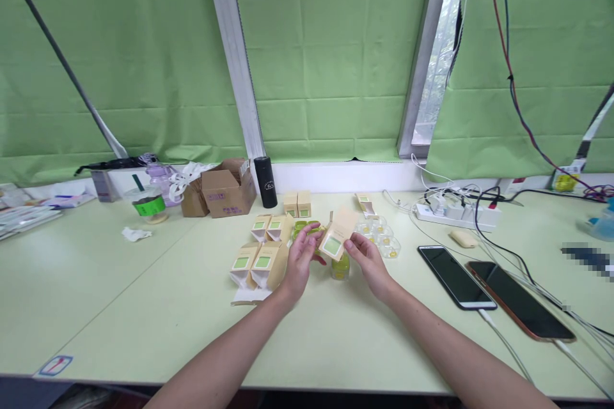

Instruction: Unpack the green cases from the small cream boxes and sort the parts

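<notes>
A small kraft-paper box (341, 231) with a green window hangs tilted above the table, pinched at its lower right side by my right hand (368, 261). My left hand (301, 259) is at the box's left, fingers curved and apart, with nothing visible in it. Directly below the box stands a small green jar (340, 270), partly covered by it. Behind my left fingers sit several green jars (300, 225), half hidden. Several kraft boxes with green windows (263, 262) stand left of my left hand. Clear round containers with yellow spots (384, 236) lie beyond my right hand.
Two more kraft boxes (297, 204) and a flatter one (366, 204) are farther back. Behind stand a black cylinder (265, 183) and a brown carton (229, 190). To the right lie two phones (456, 276) with cables and a power strip (458, 214). A drink cup (149, 206) stands left.
</notes>
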Available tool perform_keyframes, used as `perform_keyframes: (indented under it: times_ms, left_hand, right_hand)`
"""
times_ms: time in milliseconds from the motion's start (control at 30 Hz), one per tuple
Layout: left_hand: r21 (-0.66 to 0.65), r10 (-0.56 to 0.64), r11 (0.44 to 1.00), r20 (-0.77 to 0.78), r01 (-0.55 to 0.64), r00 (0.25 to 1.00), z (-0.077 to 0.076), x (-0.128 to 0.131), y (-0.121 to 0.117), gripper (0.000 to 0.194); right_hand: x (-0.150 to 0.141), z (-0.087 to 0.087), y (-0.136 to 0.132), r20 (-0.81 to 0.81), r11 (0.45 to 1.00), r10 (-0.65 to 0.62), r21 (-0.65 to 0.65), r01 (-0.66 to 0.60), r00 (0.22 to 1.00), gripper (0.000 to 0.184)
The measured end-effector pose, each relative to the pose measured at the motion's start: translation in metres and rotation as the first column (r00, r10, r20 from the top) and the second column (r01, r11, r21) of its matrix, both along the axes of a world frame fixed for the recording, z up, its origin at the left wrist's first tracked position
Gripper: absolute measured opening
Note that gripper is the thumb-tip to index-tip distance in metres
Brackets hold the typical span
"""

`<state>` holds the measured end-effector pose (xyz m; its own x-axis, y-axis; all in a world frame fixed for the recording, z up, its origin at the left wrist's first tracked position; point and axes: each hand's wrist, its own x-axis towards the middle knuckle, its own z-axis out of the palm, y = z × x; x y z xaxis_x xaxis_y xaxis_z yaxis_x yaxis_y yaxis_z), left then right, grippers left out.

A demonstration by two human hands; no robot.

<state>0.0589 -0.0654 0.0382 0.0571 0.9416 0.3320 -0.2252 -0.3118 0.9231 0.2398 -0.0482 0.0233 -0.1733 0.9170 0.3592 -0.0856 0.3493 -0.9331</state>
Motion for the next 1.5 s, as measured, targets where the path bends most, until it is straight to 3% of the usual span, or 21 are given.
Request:
perform_keyframes:
  times_ms: [233,500,933,1300,1500]
  left_hand:
    - [0.132,0.055,0.991,-0.150,-0.035,0.987,-0.006,0.002,-0.003,0.050]
    - [0.140,0.091,0.988,-0.221,-0.060,0.971,-0.007,0.005,-0.004,0.046]
    - [0.182,0.070,0.983,-0.174,-0.038,0.982,-0.014,0.002,0.003,0.047]
    - [0.198,0.072,0.980,-0.195,-0.033,0.978,-0.014,0.000,0.003,0.047]
    - [0.188,0.024,0.982,-0.182,0.011,0.983,-0.017,-0.003,0.003,0.052]
  right_hand:
    - [-0.001,0.005,-0.001,-0.112,0.998,0.018,-0.055,-0.024,0.994,0.056]
    - [-0.002,0.003,0.001,-0.108,0.998,-0.002,-0.066,-0.005,0.994,0.056]
    - [-0.001,0.003,0.002,-0.062,0.996,0.025,-0.088,-0.030,0.998,0.059]
    - [-0.003,0.001,0.003,-0.149,0.989,0.071,-0.121,-0.089,0.986,0.056]
    - [-0.002,0.001,0.004,-0.149,0.988,0.041,-0.140,-0.062,0.988,0.057]
